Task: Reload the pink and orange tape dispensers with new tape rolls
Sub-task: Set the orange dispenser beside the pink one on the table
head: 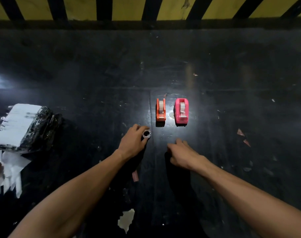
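Head view: dispensers [172, 111] lie lengthwise away; left hand [131, 143] grips ring [146, 134], right [182, 154] seemingly loose.

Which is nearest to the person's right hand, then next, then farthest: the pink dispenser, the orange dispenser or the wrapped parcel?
From the right hand:
1. Pink dispenser, straight ahead.
2. Orange dispenser, ahead, slightly left; only a little farther.
3. Wrapped parcel, far left.

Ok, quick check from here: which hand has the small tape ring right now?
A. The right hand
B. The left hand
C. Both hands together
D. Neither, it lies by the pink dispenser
B: the left hand has its fingers around the small tape ring, just near of the orange dispenser, while the right hand holds nothing.
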Demonstrator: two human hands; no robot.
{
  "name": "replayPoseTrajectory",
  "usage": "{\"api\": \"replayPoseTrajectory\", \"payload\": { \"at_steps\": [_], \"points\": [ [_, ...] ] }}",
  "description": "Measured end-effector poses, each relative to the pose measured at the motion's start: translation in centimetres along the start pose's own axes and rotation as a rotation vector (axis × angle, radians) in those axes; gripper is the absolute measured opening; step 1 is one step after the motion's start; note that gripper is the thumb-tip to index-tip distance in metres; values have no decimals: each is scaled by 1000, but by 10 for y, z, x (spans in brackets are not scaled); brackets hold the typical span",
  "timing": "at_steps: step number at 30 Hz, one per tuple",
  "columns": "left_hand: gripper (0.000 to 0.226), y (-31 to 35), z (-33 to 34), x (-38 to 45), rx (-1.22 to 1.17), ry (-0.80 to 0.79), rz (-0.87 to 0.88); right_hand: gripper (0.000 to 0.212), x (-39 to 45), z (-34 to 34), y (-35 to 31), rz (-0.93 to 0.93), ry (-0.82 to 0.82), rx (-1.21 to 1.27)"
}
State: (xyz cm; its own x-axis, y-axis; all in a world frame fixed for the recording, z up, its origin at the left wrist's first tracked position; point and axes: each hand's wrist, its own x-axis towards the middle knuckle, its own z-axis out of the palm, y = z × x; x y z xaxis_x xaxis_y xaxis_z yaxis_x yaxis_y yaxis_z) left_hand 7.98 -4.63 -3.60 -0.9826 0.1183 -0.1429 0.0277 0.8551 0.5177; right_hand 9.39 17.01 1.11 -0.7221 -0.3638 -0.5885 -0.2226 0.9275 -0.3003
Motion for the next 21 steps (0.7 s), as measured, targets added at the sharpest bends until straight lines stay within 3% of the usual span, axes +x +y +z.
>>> {"api": "replayPoseTrajectory", "payload": {
  "at_steps": [4,7,10,21],
  "points": [
    [28,-20,-17,15,3,94,-91,15,32,-24,-31,-112,170,127],
    [30,-35,-30,32,-2,130,-136,25,60,-41,-56,-216,266,106],
    [33,-45,-37,48,-1,147,-161,19,89,-52,-71,-278,370,59],
    [38,-50,-34,61,-18,115,-175,31,142,-53,-73,-149,429,-32]
  ]
}}
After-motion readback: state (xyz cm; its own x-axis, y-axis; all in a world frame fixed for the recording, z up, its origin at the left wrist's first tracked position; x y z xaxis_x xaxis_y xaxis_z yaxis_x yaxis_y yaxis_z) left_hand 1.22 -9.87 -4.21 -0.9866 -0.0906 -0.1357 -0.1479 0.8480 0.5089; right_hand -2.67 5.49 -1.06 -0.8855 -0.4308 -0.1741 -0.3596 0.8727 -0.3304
